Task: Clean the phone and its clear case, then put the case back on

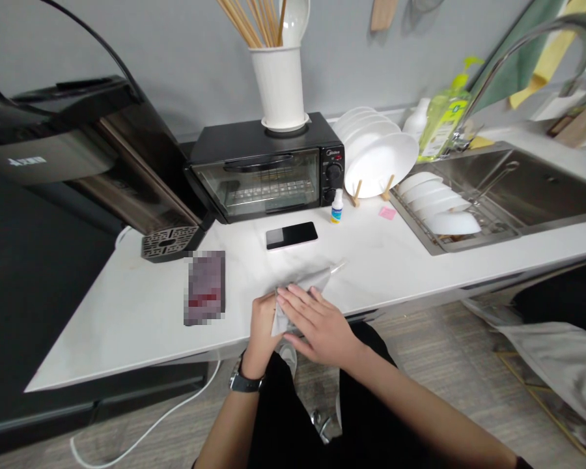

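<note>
Just past the counter's front edge, both hands are together around a thin grey cloth. My left hand, with a black watch on the wrist, is closed on the cloth from the left and below; most of its fingers are hidden. Across the top lies my right hand, its fingers close together and pressing the cloth, its thumb toward me. A pale, pointed end sticks out to the upper right; whether anything is inside the folds I cannot tell. Beyond the hands, a phone rests dark-screened on the white counter.
A blurred-out dark item lies left, before a drinks machine. Behind stand a toaster oven, a small spray bottle and racked plates. Right is a sink with bowls. A pink note lies nearby.
</note>
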The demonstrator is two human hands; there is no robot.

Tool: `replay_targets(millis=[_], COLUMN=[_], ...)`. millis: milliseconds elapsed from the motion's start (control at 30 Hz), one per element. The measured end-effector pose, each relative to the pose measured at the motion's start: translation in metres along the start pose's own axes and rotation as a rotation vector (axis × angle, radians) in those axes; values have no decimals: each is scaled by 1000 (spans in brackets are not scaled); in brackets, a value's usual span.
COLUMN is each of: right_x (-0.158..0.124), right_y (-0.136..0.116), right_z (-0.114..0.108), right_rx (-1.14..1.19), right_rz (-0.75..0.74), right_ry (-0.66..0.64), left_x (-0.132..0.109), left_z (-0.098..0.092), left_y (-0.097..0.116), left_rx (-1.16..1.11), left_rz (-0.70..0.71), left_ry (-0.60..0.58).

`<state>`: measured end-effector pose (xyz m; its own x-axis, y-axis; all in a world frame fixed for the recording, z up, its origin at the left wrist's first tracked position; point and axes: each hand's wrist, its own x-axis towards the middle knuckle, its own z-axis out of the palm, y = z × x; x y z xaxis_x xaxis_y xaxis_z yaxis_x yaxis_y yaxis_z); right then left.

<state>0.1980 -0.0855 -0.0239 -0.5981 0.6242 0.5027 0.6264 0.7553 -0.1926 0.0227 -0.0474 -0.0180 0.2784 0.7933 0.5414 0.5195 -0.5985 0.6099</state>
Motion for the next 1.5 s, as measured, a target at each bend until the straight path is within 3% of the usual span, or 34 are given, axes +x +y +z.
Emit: replay_targets(millis=[67,233,333,500,600,733,800,900,1067,1167,1333,1433,1500], right_x=[-4,-14,-9,-1,-6,-17,-18,-12,-1,-4,-10,-5,-1], right_y=[16,63,45,-7,9,61,71,48,-9,5,59,48,22], right_z=[-8,-28,-19,3,-4,-26,-29,-18,6,-1,-23,-17,-6], right_rx=[-5,-43,-27,39,31,-28,-65,-60,25,2,-91,-77,-19], right_rz=[49,349,342,24,15,263,352,343,48,45,378,422,328], right_ry=[30,207,226,75,55,159,214,207,34,12,172,205,157], left_x=[0,0,-1,-3,-3,-2,-1,-1,-3,-3,-1,0,-1], left_z=[1,10,11,6,6,9,11,11,6,6,12,13,12], left_y=[1,2,2,-2,-1,3,4,3,-2,-2,3,3,1], left_rx=[8,-22,-36,-21,-23,-35,-55,-42,-19,-19,-53,-62,-43], left_rz=[-9,-52,-65,-57,-56,-87,-98,-104,-82,-83,-91,-99,-113], left_ry=[-6,-5,7,35,18,-3,-7,6,41,36,20,27,45])
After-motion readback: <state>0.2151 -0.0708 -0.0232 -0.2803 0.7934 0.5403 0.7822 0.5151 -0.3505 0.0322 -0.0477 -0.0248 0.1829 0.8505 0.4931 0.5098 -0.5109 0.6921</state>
